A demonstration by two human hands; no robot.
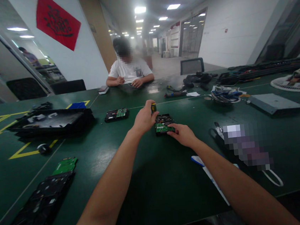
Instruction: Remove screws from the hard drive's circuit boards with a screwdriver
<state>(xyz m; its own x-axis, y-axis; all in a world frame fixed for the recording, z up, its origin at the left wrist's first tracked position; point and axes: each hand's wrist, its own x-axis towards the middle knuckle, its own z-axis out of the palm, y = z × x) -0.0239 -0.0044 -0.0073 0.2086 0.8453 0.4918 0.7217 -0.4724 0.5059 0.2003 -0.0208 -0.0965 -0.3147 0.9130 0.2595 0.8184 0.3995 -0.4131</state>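
Bright office here, ceiling lights running off into the upper middle of the frame, and a long green table (152, 187) stretching right across below. Dead centre, there's the hard drive (162, 129), flat on the tabletop, green board facing up, set square between both arms, probably so each hand reaches it easily. In comes the right hand (183, 134) from the lower right, thumb and fingers pinching the drive's near right corner; that looks like a steadying hold, leaving most of the board uncovered. And the left hand (143, 120), just up and left of it, has its fingers closed around a yellow-and-black tool handle (153, 108) at the drive's far left edge, seemingly for firm control; whether the tip touches, I can't tell. A second drive (116, 115) sits left of centre, well clear of the elbows, a black tray (51, 123) beyond it at left, cables (224, 95) heaped at right, presumably to keep the middle free for working.
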